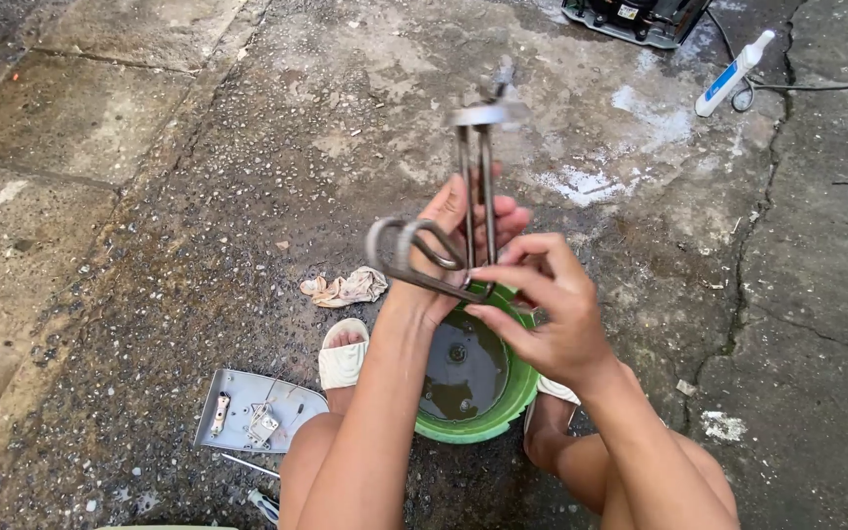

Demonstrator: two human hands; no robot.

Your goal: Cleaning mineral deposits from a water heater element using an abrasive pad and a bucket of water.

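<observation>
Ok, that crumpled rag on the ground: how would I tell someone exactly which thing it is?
Start at the green plastic basin of murky water on the wet concrete between the person's feet. Go up and left past the cream slide sandal to the crumpled beige cloth rag lying just beyond it. It is the only soft, wrinkled thing there; the grey metal cover plate nearby is flat and hard.
</observation>
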